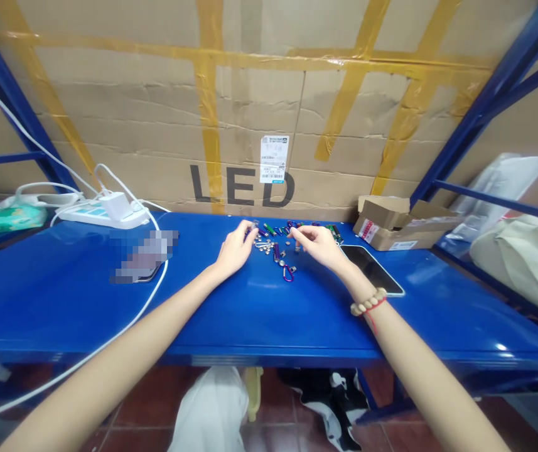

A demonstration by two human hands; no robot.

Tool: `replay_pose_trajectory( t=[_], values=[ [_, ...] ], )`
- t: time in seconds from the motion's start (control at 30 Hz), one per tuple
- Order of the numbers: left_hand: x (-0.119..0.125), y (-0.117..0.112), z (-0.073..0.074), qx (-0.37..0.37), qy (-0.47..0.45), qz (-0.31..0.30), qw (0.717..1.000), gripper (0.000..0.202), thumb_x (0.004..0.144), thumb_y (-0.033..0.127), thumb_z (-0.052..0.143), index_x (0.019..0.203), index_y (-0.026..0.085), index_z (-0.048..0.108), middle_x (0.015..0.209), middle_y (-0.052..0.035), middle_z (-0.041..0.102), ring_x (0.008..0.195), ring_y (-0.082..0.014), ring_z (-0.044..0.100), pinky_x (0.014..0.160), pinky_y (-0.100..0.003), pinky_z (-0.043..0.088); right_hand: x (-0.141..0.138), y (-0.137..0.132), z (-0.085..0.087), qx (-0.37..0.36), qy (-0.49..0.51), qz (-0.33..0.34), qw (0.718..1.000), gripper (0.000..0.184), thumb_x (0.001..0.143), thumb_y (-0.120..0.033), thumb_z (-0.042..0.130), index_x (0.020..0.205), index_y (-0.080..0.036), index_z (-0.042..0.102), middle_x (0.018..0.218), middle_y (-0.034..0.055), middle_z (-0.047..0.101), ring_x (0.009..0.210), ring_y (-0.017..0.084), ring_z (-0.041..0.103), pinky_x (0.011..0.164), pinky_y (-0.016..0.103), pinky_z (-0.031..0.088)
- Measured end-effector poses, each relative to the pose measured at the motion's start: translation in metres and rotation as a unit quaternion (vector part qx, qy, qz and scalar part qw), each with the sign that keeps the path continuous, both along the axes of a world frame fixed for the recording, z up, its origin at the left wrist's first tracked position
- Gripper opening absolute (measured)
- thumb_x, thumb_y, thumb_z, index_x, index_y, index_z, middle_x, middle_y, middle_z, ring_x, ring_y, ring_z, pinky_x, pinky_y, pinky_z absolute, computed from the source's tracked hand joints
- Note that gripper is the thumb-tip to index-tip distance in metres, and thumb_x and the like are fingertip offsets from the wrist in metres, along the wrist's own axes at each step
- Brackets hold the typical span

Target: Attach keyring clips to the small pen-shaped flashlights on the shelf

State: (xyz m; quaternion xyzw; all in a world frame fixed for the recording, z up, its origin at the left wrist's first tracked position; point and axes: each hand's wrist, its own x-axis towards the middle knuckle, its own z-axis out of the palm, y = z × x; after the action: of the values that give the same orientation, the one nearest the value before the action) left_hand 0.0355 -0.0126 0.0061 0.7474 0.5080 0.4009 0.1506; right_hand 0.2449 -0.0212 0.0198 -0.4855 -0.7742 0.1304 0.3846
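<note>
On the blue table, small parts lie in a loose pile between my hands. My left hand is at the pile's left side, thumb and fingers curled together; what is between the tips is too small to make out. At the right, my right hand has its fingers pinched over the pile, the thing in them also unclear. Nearer to me lie a purple carabiner and a short purple cylinder. Several small silvery round pieces are scattered beside my left fingertips. Behind them is a green cylinder.
A tablet-like device lies beside my right wrist, before an open cardboard box. Leftward are a blurred-out flat object, a white cable and a power strip. A large taped carton stands behind.
</note>
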Motion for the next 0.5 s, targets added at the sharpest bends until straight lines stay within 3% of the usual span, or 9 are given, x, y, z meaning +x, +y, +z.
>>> replay_pose_trajectory(
  t=[0.17,0.33,0.5],
  values=[
    [-0.007,0.007,0.001,-0.016,-0.098,0.046,0.994,0.025,0.087,0.037,0.029,0.077,0.020,0.044,0.072,0.0003,0.058,0.066,-0.0126,0.056,0.069,-0.025,0.041,0.004,0.001,-0.003,0.067,-0.105,-0.142,0.982,0.027,0.079,-0.040,0.047,0.073,-0.022,0.066,0.069,0.0017,0.067,0.063,0.016,0.058,0.051,0.024,0.034],
    [-0.007,0.008,0.001,-0.031,-0.125,0.104,0.986,0.028,0.087,0.039,0.025,0.074,0.020,0.042,0.077,-0.0042,0.058,0.077,-0.0175,0.056,0.074,-0.030,0.041,0.008,0.002,-0.001,0.094,-0.080,-0.205,0.971,0.019,0.075,-0.030,0.051,0.084,-0.024,0.066,0.078,0.0015,0.066,0.065,0.015,0.056,0.051,0.024,0.035],
    [-0.017,0.014,0.008,-0.020,-0.167,0.181,0.969,0.013,0.081,0.033,0.038,0.078,0.021,0.038,0.082,-0.0059,0.056,0.086,-0.0215,0.055,0.078,-0.033,0.041,0.016,0.007,-0.001,0.103,-0.039,-0.236,0.965,0.023,0.073,-0.020,0.048,0.088,-0.023,0.065,0.080,0.0019,0.063,0.065,0.014,0.056,0.056,0.026,0.040]
  ],
)
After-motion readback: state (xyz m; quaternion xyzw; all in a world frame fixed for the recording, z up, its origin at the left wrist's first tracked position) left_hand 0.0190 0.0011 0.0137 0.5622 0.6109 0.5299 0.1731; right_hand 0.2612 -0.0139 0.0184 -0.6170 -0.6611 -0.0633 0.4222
